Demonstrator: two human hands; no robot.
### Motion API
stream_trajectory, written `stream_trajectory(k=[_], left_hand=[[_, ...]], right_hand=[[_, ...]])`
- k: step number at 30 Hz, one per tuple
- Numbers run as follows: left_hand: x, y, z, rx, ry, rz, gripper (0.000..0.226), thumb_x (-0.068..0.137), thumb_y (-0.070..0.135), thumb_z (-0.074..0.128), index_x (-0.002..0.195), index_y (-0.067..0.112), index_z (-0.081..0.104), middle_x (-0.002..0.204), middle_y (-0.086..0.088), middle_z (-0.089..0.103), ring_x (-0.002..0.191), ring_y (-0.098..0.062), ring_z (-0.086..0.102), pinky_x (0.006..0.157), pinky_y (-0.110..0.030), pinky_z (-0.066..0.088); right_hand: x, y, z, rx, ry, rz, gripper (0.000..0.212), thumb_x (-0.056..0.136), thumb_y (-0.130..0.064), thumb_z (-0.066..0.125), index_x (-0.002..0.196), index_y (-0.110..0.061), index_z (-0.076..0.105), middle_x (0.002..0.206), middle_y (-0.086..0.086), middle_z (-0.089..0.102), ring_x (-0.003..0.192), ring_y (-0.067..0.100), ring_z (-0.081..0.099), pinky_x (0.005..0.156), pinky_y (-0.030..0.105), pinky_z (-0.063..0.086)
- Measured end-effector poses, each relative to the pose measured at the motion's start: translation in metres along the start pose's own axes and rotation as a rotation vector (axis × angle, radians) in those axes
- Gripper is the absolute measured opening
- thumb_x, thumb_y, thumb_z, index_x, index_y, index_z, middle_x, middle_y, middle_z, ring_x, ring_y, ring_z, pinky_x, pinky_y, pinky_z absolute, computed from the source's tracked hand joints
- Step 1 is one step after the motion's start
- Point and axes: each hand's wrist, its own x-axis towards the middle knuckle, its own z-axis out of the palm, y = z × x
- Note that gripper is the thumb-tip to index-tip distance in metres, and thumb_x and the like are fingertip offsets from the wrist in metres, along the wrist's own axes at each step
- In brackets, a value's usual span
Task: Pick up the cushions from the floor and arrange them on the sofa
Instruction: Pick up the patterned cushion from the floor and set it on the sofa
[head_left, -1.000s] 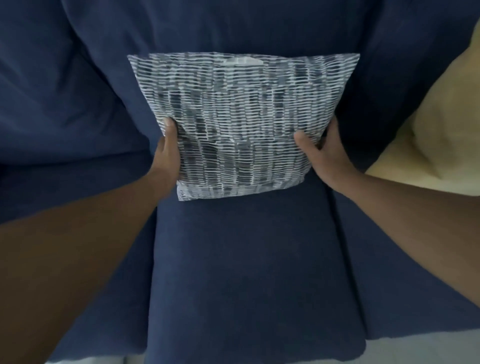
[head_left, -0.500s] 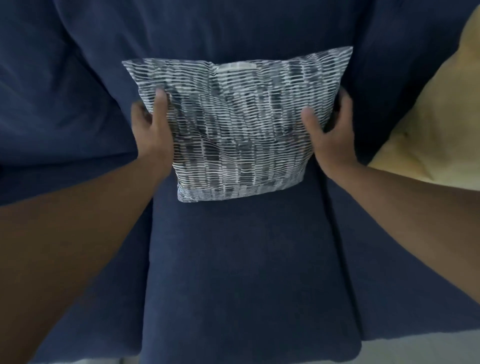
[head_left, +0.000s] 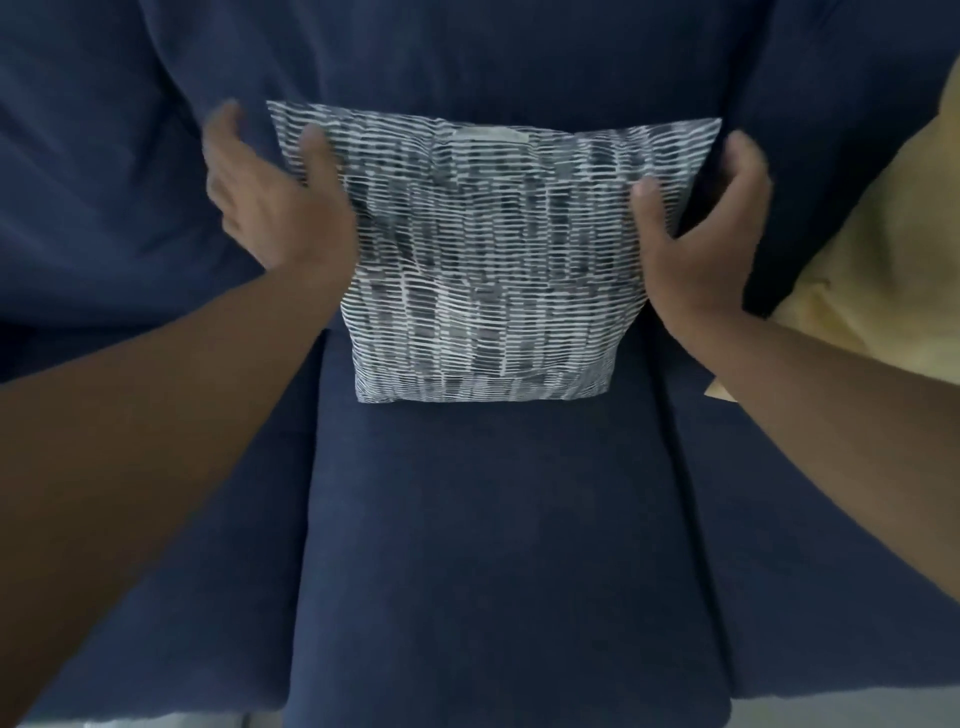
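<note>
A grey and white patterned cushion (head_left: 493, 260) stands upright on the middle seat of the dark blue sofa (head_left: 498, 545), leaning on the backrest. My left hand (head_left: 275, 208) holds its upper left edge, thumb on the front and fingers behind; the hand is blurred. My right hand (head_left: 701, 234) grips the upper right edge the same way. A yellow cushion (head_left: 883, 260) rests on the sofa at the right.
The sofa's seat cushions fill the lower view, with seams on both sides of the middle one. A strip of pale floor (head_left: 831, 714) shows along the bottom edge.
Both hands have slid up the cushion's sides, from its lower half to near its top corners. The cushion stays against the backrest.
</note>
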Motion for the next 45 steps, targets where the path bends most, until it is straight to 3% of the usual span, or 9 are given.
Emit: stream_trajectory(k=[4,8,13,18,22,25,29,33,45], left_hand=[[-0.038,0.006,0.008,0.163,-0.100,0.644,0.057,0.104,0.040,0.059,0.152,0.012,0.050,0.164,-0.009,0.044,0.153,-0.032,0.037,0.121,-0.058,0.021],[-0.074,0.015,0.022,0.464,-0.413,0.871,0.060,0.110,0.041,0.038,0.165,0.018,0.032,0.176,-0.002,0.020,0.162,-0.028,0.015,0.127,-0.063,0.007],[-0.057,0.008,0.041,0.715,-0.560,0.789,0.066,0.111,0.054,0.015,0.169,0.026,0.006,0.178,-0.003,-0.004,0.163,-0.029,-0.006,0.127,-0.061,-0.006],[-0.028,0.002,0.034,0.754,-0.501,0.743,0.067,0.108,0.058,0.021,0.165,0.023,0.023,0.173,0.001,0.024,0.163,-0.029,0.011,0.124,-0.066,-0.002],[-0.011,-0.006,0.022,0.720,-0.371,0.686,0.057,0.108,0.051,0.027,0.152,0.020,0.044,0.147,-0.003,0.053,0.147,-0.030,0.039,0.122,-0.069,0.007],[-0.003,-0.006,0.017,0.722,-0.358,0.682,0.048,0.110,0.043,0.026,0.135,0.017,0.057,0.131,-0.007,0.057,0.134,-0.033,0.047,0.120,-0.066,0.013],[0.001,-0.003,0.012,0.712,-0.343,0.668,0.042,0.111,0.037,0.025,0.124,0.016,0.058,0.126,-0.008,0.057,0.131,-0.034,0.047,0.119,-0.065,0.013],[0.004,0.001,0.011,0.701,-0.306,0.658,0.035,0.110,0.032,0.028,0.124,0.017,0.056,0.129,-0.008,0.056,0.134,-0.034,0.046,0.119,-0.067,0.011],[0.006,-0.011,-0.004,0.648,-0.266,0.641,0.032,0.111,0.033,0.028,0.120,0.018,0.055,0.127,-0.001,0.059,0.135,-0.026,0.046,0.118,-0.070,0.011]], right_hand=[[-0.012,-0.014,0.012,-0.328,0.076,-0.584,0.053,0.105,-0.039,0.054,0.149,-0.010,0.057,0.155,0.019,0.049,0.144,0.033,0.047,0.115,0.052,0.036],[-0.034,-0.035,0.038,-0.500,-0.207,-0.784,0.056,0.109,-0.041,0.044,0.158,-0.015,0.047,0.169,0.012,0.035,0.157,0.034,0.030,0.123,0.059,0.023],[-0.005,-0.024,0.045,-0.638,-0.420,-0.686,0.062,0.111,-0.048,0.031,0.167,-0.021,0.026,0.174,0.016,0.018,0.160,0.038,0.015,0.127,0.058,0.010],[0.034,-0.012,0.028,-0.682,-0.384,-0.649,0.060,0.111,-0.050,0.027,0.165,-0.024,0.029,0.170,0.016,0.029,0.157,0.037,0.025,0.125,0.058,0.017],[0.046,-0.002,0.011,-0.569,-0.181,-0.145,0.070,0.107,-0.056,0.031,0.165,-0.018,0.027,0.167,0.011,0.035,0.152,0.032,0.035,0.119,0.054,0.026],[0.052,-0.002,0.005,-0.242,-0.198,0.145,0.051,0.107,-0.046,0.044,0.143,-0.010,0.053,0.130,0.004,0.063,0.113,0.017,0.058,0.105,0.039,0.047],[0.063,-0.010,0.007,-0.062,-0.125,0.087,0.015,0.106,-0.027,0.052,0.105,-0.015,0.059,0.084,-0.019,0.051,0.072,-0.002,0.049,0.071,0.005,0.039],[0.065,-0.020,0.011,-0.001,-0.091,0.061,0.010,0.105,-0.025,0.052,0.098,-0.018,0.051,0.081,-0.020,0.048,0.067,-0.014,0.048,0.069,0.006,0.037],[0.064,-0.040,0.023,0.143,-0.059,-0.011,0.021,0.105,-0.019,0.046,0.087,-0.031,0.045,0.080,-0.019,0.047,0.070,-0.012,0.046,0.072,0.009,0.038]])
